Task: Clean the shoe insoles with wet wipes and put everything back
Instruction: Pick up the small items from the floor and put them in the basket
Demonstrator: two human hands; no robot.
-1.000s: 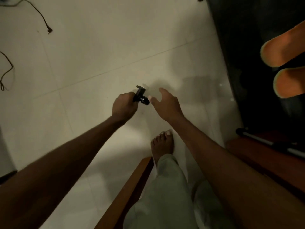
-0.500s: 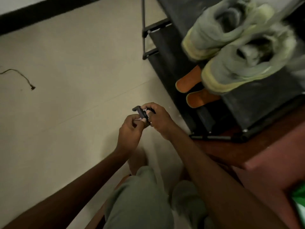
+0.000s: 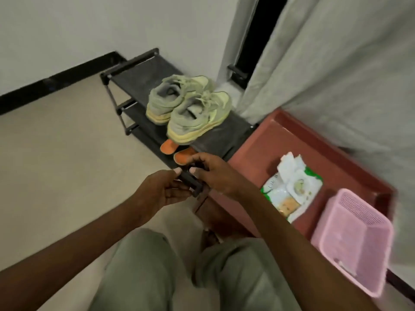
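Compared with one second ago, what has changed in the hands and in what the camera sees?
The right hand, open a second ago, has closed onto the small black object, joining the left hand. The view has risen from bare floor to the shoe rack, sneakers, wipes pack and pink basket. The left hand's grip stayed.

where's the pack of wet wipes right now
In the head view, the pack of wet wipes lies on the red table at right, between the shoe rack and the pink basket.
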